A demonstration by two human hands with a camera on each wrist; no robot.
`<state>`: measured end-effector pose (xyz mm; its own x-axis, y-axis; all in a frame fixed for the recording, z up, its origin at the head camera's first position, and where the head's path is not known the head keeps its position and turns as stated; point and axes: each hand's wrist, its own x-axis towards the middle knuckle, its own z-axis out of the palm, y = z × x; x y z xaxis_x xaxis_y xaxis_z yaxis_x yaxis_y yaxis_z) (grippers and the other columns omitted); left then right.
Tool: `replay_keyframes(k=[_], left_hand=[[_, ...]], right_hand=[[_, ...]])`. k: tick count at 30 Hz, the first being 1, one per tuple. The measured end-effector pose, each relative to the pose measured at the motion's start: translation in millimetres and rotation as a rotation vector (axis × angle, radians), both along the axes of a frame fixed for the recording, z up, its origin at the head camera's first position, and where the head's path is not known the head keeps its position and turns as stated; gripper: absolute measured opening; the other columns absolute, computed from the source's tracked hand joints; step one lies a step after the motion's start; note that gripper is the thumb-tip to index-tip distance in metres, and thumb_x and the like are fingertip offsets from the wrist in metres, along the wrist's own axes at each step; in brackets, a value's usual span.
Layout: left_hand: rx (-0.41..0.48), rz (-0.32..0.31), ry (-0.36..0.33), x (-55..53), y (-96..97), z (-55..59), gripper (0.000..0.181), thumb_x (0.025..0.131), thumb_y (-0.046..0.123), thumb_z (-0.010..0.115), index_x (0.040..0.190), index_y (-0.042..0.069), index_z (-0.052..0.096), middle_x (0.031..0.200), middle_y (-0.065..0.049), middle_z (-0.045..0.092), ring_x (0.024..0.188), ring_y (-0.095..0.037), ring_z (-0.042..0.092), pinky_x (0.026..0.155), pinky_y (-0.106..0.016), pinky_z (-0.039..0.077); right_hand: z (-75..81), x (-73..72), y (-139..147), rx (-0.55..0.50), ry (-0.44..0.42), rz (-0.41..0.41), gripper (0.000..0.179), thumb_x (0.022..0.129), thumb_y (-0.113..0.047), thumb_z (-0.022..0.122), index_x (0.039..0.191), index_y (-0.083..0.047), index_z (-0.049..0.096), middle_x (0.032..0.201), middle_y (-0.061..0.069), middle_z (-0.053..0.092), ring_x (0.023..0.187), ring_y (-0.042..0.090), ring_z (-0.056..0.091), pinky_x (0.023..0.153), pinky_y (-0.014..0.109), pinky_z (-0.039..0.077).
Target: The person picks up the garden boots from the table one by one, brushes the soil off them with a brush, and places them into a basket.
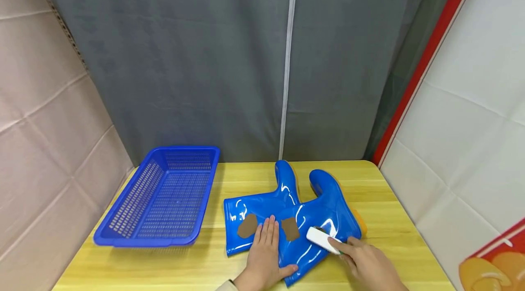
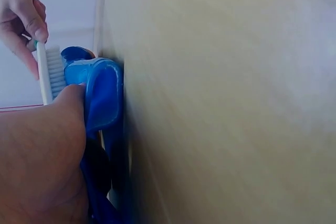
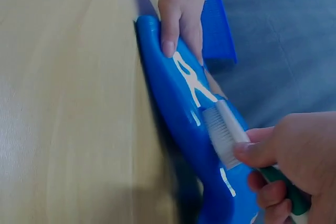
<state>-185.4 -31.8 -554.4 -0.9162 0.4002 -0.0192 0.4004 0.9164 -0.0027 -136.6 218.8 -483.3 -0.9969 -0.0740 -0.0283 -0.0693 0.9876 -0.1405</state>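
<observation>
Two shiny blue rain boots lie on their sides, the right boot (image 1: 340, 211) overlapping the left boot (image 1: 262, 206). Brown patches mark the shafts, one patch (image 1: 248, 226) on the left boot and another patch (image 1: 290, 229) on the right one. My left hand (image 1: 264, 254) lies flat with straight fingers, pressing on the boots, its thumb on the right boot's shaft. My right hand (image 1: 367, 261) grips a scrub brush (image 1: 323, 240) with a white head and green handle. In the right wrist view the white bristles (image 3: 221, 136) rest on the boot, over a partly hidden dark patch.
A blue plastic basket (image 1: 190, 241) stands on the left of the wooden table (image 1: 402, 236). Behind the table hangs a grey curtain (image 1: 205, 63). Pale panels rise on both sides, the right wall (image 1: 471, 122) with red trim.
</observation>
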Motion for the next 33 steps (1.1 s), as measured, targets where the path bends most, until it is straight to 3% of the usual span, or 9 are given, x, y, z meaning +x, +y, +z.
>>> replay_keyframes(k=[11,14,19,23,25,29,33], left_hand=[[0.009,-0.002,-0.003,-0.3,2.3,0.6,0.121,0.066,0.095,0.019,0.152,0.01,0.013,0.161,-0.011,0.01,0.15,-0.027,0.011,0.121,-0.046,0.018],[0.006,0.003,-0.009,-0.9,2.0,0.4,0.122,0.065,0.095,0.019,0.152,0.01,0.013,0.161,-0.01,0.009,0.15,-0.027,0.01,0.121,-0.047,0.018],[0.012,0.009,-0.017,-0.1,0.5,0.2,0.121,0.066,0.094,0.022,0.152,0.01,0.013,0.161,-0.01,0.01,0.15,-0.027,0.011,0.121,-0.047,0.019],[0.001,0.008,-0.011,-0.2,0.2,0.0,0.121,0.067,0.094,0.022,0.152,0.01,0.013,0.161,-0.011,0.009,0.15,-0.027,0.01,0.121,-0.046,0.019],[-0.004,0.004,-0.002,-0.8,0.5,-0.4,0.121,0.066,0.094,0.02,0.152,0.009,0.013,0.161,-0.011,0.01,0.15,-0.027,0.011,0.121,-0.046,0.019],[-0.011,-0.002,0.004,-1.2,0.8,-0.8,0.122,0.065,0.095,0.016,0.152,0.01,0.014,0.161,-0.011,0.01,0.15,-0.028,0.011,0.121,-0.046,0.02],[-0.02,0.005,-0.02,-1.6,-0.7,-1.6,0.123,0.064,0.096,0.016,0.152,0.01,0.012,0.161,-0.011,0.008,0.15,-0.028,0.009,0.121,-0.046,0.019]], right_hand=[[-1.2,-12.8,16.1,0.0,0.177,-0.026,0.044,0.087,-0.019,0.066,0.128,-0.035,0.058,0.08,0.0,0.056,0.057,0.01,0.042,0.054,0.023,0.039],[1.6,-8.9,13.6,-0.015,0.106,-0.025,0.045,0.086,-0.02,0.067,0.128,-0.036,0.058,0.077,-0.002,0.054,0.06,0.011,0.043,0.057,0.024,0.04],[-0.6,0.5,1.5,-0.053,-0.014,-0.027,0.045,0.085,-0.024,0.068,0.122,-0.047,0.058,0.081,-0.005,0.058,0.07,0.01,0.052,0.066,0.033,0.053],[-8.7,0.8,-5.6,-0.058,0.016,-0.001,0.045,0.086,-0.028,0.067,0.121,-0.054,0.055,0.079,-0.011,0.053,0.065,0.005,0.047,0.06,0.025,0.046],[-11.9,-2.5,-5.0,-0.044,0.069,-0.01,0.045,0.088,-0.028,0.065,0.124,-0.052,0.054,0.075,-0.009,0.048,0.06,0.007,0.041,0.056,0.022,0.037],[-11.7,-9.3,2.6,-0.015,0.154,-0.071,0.044,0.089,-0.024,0.064,0.129,-0.041,0.055,0.074,-0.004,0.047,0.057,0.011,0.038,0.055,0.024,0.033],[-8.7,-8.2,5.5,-0.016,0.105,-0.063,0.045,0.088,-0.024,0.065,0.13,-0.039,0.055,0.075,-0.003,0.05,0.059,0.012,0.041,0.056,0.025,0.036]])
